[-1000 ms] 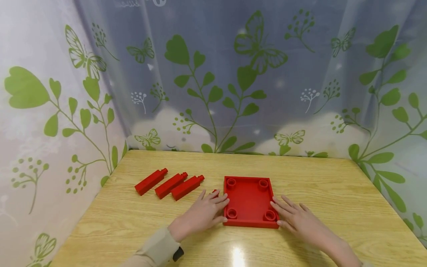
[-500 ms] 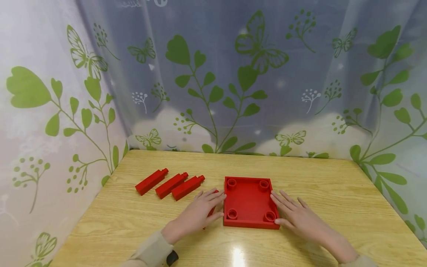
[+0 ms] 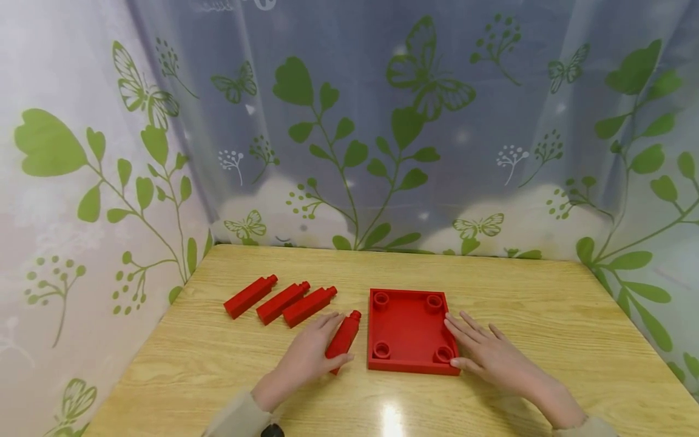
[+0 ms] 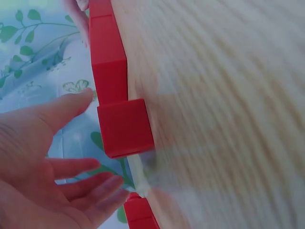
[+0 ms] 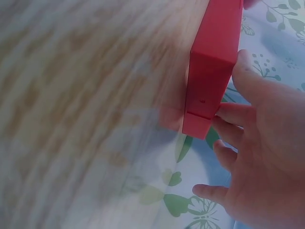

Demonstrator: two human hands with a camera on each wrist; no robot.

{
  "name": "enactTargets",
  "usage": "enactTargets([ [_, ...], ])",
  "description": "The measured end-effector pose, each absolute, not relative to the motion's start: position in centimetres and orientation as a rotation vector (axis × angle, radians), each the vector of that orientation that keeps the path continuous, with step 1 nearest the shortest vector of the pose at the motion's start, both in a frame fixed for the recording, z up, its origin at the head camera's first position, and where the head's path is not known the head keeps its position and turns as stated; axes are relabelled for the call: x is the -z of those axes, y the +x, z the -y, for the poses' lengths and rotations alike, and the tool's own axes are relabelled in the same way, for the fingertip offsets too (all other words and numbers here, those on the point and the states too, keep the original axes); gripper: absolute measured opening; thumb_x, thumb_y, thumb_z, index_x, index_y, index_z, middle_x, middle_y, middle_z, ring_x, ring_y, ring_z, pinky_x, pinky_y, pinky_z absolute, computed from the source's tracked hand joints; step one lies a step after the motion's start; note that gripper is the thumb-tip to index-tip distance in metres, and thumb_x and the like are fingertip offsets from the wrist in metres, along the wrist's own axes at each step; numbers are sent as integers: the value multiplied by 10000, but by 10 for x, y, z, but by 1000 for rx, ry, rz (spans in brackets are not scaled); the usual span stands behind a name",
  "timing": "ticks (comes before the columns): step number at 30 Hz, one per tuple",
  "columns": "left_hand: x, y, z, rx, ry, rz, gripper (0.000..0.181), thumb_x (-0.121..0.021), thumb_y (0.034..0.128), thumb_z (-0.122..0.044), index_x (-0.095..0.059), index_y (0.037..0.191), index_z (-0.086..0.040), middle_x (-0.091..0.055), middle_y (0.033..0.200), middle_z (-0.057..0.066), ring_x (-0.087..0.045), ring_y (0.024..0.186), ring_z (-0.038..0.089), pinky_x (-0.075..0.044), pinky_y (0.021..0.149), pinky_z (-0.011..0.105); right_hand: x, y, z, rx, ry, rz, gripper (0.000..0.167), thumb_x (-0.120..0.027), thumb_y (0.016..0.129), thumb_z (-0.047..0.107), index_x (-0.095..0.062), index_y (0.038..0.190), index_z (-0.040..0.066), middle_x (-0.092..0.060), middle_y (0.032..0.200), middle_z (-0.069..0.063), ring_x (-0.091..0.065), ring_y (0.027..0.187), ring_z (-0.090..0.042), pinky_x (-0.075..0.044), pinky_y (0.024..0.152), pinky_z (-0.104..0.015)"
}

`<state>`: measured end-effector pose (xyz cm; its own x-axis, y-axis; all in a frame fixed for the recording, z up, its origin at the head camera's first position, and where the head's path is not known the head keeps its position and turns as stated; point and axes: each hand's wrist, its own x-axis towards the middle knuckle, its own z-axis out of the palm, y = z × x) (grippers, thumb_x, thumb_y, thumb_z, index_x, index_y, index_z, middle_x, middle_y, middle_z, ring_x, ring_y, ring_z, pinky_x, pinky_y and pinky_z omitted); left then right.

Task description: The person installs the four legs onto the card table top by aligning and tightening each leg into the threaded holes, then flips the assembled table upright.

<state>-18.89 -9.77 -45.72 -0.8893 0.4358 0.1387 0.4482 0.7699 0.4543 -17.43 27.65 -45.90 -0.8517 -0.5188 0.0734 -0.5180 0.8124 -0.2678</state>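
In the head view a square red tray-like piece [image 3: 408, 331], with a ring-shaped socket in each corner, lies on the table. My right hand [image 3: 494, 358] rests along its right side, fingers extended and touching the edge; the right wrist view shows thumb and fingertips against the red side wall [image 5: 209, 86]. To the tray's left lies a red square peg with a round knobbed end [image 3: 344, 337]. My left hand [image 3: 308, 352] is around this peg, thumb on the near side and fingers beyond. In the left wrist view the peg's square end [image 4: 126, 128] sits between spread thumb and fingers, with a visible gap.
Three more red pegs, the left one [image 3: 250, 297], the middle one [image 3: 283, 303] and the right one [image 3: 309, 308], lie slanted at the left of the wooden table [image 3: 491, 279]. A patterned curtain [image 3: 349, 152] stands behind the table and along both sides.
My left hand has let go of the tray's left edge and moved left over the single peg, which now shows more fully. The right hand stays at the tray's right side.
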Motion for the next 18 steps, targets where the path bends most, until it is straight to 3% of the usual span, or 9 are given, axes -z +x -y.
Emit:
enactTargets([
  [4,458,-185,98,745,-665,2986,783,-847,833,-347,-523,1430,41,-597,1302,200,-612,1126,355,-532,964,507,458,-172,-275,439,-837,-2982,723,-569,1004,488,-381,1567,76,-358,1620,-112,-289,1483,-409,-279,1088,-747],
  [10,459,-182,97,775,-573,3077,846,-867,792,-413,-535,1428,34,-603,1194,183,-608,967,306,-554,881,492,458,-171,-274,459,-809,-2971,722,-561,1012,483,-361,1576,80,-333,1630,-117,-280,1488,-407,-263,1106,-739],
  [18,462,-183,101,811,-565,2999,540,-846,813,-178,-649,1255,62,-653,1216,236,-657,1023,342,-569,880,477,458,-172,-275,465,-815,-2971,717,-571,1008,474,-371,1572,79,-341,1626,-121,-287,1484,-410,-270,1089,-753],
])
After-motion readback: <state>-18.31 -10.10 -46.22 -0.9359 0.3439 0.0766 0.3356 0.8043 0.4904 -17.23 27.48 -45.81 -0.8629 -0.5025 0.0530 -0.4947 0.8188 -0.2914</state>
